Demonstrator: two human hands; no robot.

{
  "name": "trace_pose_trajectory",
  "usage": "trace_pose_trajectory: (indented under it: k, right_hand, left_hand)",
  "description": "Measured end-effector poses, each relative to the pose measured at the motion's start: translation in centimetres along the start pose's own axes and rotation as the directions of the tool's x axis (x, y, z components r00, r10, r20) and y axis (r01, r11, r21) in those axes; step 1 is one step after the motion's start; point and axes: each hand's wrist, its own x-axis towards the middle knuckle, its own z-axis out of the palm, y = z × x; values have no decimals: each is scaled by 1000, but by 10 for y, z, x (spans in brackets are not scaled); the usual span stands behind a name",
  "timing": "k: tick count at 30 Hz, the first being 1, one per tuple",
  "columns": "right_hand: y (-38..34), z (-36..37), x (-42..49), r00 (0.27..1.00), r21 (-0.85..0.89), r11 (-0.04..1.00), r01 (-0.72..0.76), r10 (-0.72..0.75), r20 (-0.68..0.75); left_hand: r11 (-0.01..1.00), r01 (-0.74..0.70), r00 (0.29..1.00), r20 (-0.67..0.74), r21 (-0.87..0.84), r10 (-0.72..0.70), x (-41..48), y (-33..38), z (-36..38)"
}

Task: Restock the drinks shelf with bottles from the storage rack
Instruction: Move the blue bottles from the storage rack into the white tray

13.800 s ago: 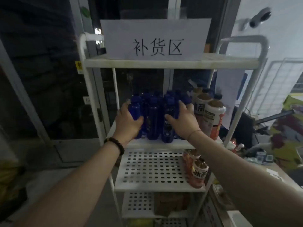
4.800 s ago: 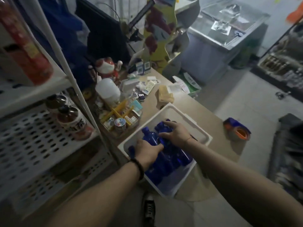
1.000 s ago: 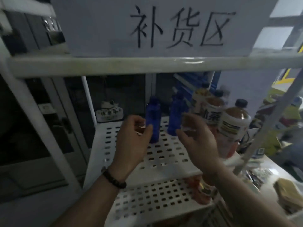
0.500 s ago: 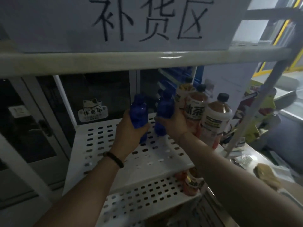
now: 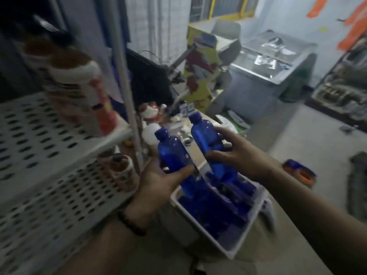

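Blue bottles [image 5: 172,153], one each in the curled fingers of left hand [image 5: 158,181] and right hand [image 5: 236,151], have come off the storage rack [image 5: 49,135] and now tilt above the bottle-filled white bin [image 5: 232,254], probably for loading.

**Where everything sits right now**

Rack [image 5: 49,135] on the left, drinks [image 5: 79,90] on its shelf; tub [image 5: 200,227] right of it, spare bottles [image 5: 224,211] inside; left bottle [image 5: 172,153] in left hand [image 5: 158,181], right bottle [image 5: 206,135] in right hand [image 5: 238,153], side by side above the tub; tape roll [image 5: 299,171] further right; freezer [image 5: 272,62] way behind
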Motion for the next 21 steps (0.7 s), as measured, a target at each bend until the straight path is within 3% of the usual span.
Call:
trace_pose_trajectory:
  k: [4,9,11,14,16,17,19,21]
  right_hand:
    - [79,-68,16,980,-121,974,-193,185,-71]
    - [181,-89,46,937,-381,858,-345,339,-86]
    - [205,-89,50,924,-405,836,-371,378,-67]
    - [220,-102,54,890,-287,845,-451,452,-65]
    - [222,-114,54,863,-259,841,-474,503,52]
    - [222,-117,51,849,-306,834,-459,513,124]
    - [224,-116,41,840,-433,828,-356,486,240]
    - [227,-112,30,882,-516,822,-241,408,237]
  left_hand:
    - [961,270,963,44,-55,-267,50,-66,109]
    - [868,495,866,94,-34,-490,82,-106,198]
    - [850,521,850,46,71,-525,99,-118,216]
    - [774,467,846,38,427,-532,118,-118,231]
    - [778,482,852,-8,403,-524,120,-115,234]
    - [784,416,887,-16,461,-461,118,-120,236]
    - [768,366,910,-29,526,-414,121,-131,239]
    - [784,396,890,8,477,-455,117,-127,235]
